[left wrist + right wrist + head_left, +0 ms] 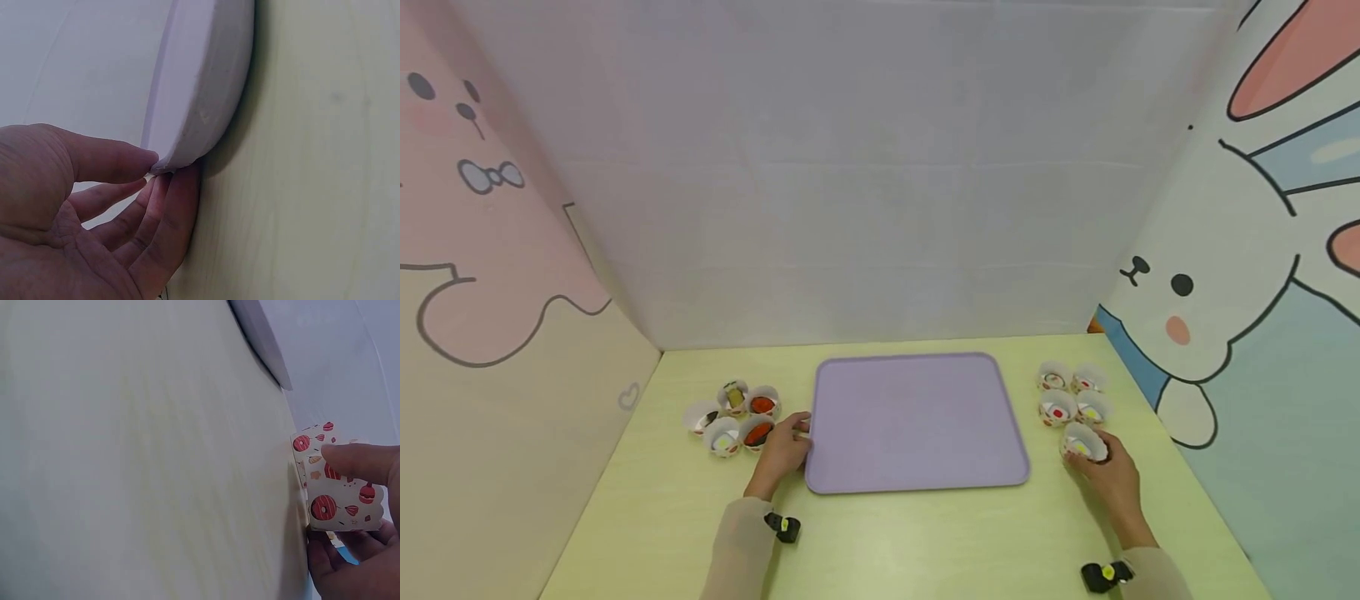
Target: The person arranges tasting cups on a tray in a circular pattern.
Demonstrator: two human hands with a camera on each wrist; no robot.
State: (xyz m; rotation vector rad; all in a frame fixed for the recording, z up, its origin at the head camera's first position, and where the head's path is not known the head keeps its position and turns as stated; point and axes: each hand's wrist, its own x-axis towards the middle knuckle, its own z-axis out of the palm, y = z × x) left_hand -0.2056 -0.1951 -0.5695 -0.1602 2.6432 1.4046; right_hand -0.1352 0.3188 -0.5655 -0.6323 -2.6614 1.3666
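Note:
A shallow lavender tray (917, 425) with rounded corners lies on the table. My left hand (786, 448) pinches its left rim; in the left wrist view the thumb is on the rim (187, 134) and the other fingers are underneath. On the right, my right hand (1112, 479) grips a white paper baking cup (1086, 437), which has something white and yellow inside. The right wrist view shows the thumb on the side of this cup (340, 500), which is printed with red doughnuts and cupcakes, and fingers curled around its far side.
Several similar filled cups (1057, 408) stand just beyond my right hand. Another group of cups (724, 437), some with red or yellow contents, stands left of the tray beside my left hand. White cloth (880, 208) hangs behind the pale yellow table (910, 542), with cartoon-printed panels (1232, 333) on both sides.

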